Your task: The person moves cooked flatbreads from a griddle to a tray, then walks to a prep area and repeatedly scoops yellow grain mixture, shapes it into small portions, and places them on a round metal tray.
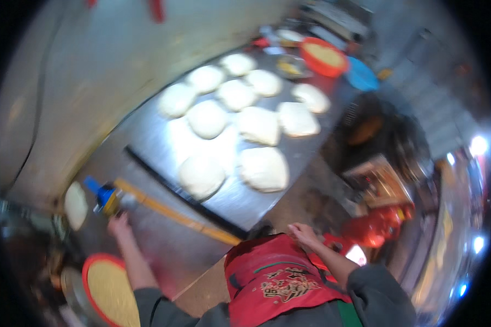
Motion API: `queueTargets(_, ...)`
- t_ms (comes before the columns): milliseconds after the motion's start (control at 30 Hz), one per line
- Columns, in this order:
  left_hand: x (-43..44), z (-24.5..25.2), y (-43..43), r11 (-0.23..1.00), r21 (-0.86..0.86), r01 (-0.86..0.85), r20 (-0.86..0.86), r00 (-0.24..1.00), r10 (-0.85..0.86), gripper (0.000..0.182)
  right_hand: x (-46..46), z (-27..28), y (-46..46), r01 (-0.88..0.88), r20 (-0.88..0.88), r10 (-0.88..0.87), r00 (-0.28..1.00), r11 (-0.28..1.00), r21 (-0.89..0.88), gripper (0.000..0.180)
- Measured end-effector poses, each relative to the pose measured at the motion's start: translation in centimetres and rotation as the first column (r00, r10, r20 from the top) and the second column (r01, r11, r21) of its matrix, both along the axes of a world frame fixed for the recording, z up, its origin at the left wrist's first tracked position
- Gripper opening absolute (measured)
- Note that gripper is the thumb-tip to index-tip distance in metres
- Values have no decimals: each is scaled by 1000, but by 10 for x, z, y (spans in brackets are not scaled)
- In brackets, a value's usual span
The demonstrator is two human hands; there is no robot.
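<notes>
My left hand (119, 224) reaches over the near left of the metal worktable (196, 261), right beside a blurred blue and yellow object (107, 200). Whether its fingers grip that object, I cannot tell. A wooden stick (176, 212) lies to the right of that hand, and a dark bar (184, 192) runs beyond it. My right hand (303, 234) hangs by the red apron (270, 282), with nothing visible in it. Past the bar, several pale dough pieces (201, 175) rest on the table, some round and some squarish (264, 169).
One flat pale piece (76, 205) lies at the left by the wall. A red-rimmed basin (92, 278) stands at lower left. At the back are a red bowl (324, 57) and a blue lid or bowl (362, 74). A box (378, 182) and shiny red items (372, 227) sit right.
</notes>
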State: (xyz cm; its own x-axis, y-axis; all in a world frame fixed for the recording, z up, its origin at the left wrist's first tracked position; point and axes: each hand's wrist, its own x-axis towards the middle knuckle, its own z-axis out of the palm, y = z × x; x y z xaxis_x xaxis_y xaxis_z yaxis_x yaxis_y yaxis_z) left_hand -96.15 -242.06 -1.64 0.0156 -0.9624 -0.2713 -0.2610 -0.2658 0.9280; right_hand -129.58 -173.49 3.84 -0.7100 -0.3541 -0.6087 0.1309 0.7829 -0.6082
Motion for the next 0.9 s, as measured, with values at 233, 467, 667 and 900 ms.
queueTargets(233,19,36,8,846,298,-442,-277,809,519,64,-95,21,13,336,237,-301,924,934,-124,48)
queueTargets(467,-109,92,117,701,-581,-413,215,753,622,57,-253,-25,92,580,375,-491,786,795,-176,51)
queueTargets(667,-418,107,331,728,-685,14,41,999,18,44,-411,-7,168,635,408,-515,754,730,-252,52)
queueTargets(900,-785,145,597,751,-57,657,-298,707,-641,38,-575,40,245,728,404,-610,682,513,-454,53)
